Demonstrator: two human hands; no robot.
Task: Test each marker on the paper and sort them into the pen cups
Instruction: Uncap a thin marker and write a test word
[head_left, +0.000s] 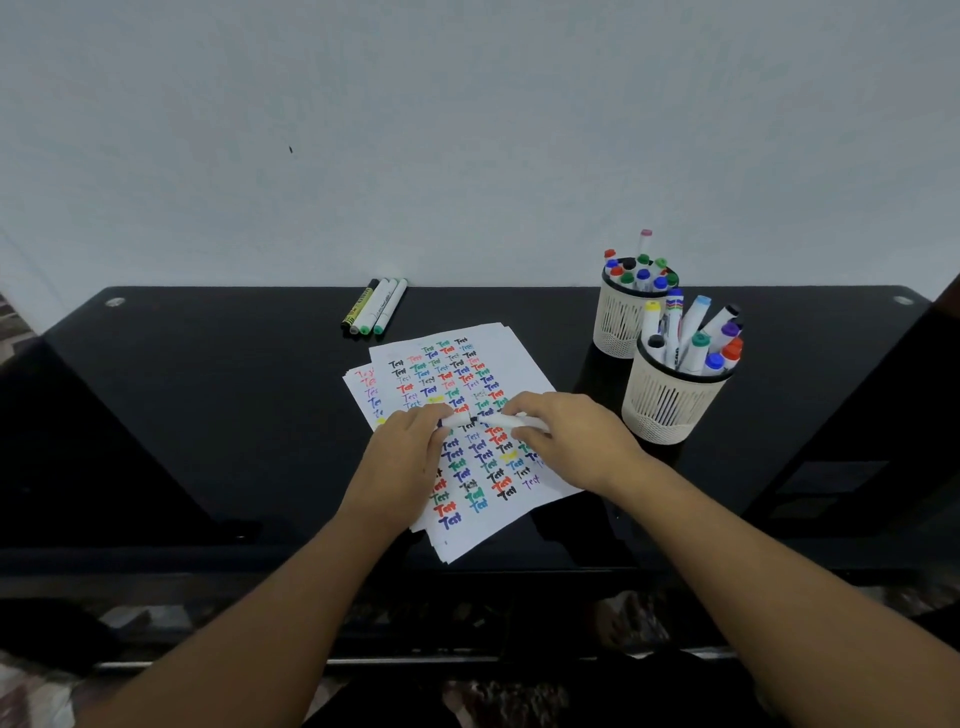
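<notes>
A stack of white paper (467, 379) covered in coloured "Test" words lies mid-desk. Above it, my right hand (566, 436) grips a white marker (501, 420) by its barrel. My left hand (410, 452) pinches the marker's white cap (457, 419) at the marker's left end; whether the two are joined or just apart is unclear. Several loose markers (375, 312) lie side by side at the desk's back edge. Two cream pen cups stand at the right: the near cup (670, 400) and the far cup (621, 317), both holding several markers.
The black glossy desk (208, 395) stands against a plain white wall. A dark panel rises at the right edge (883, 415). The desk's front edge runs just below the paper.
</notes>
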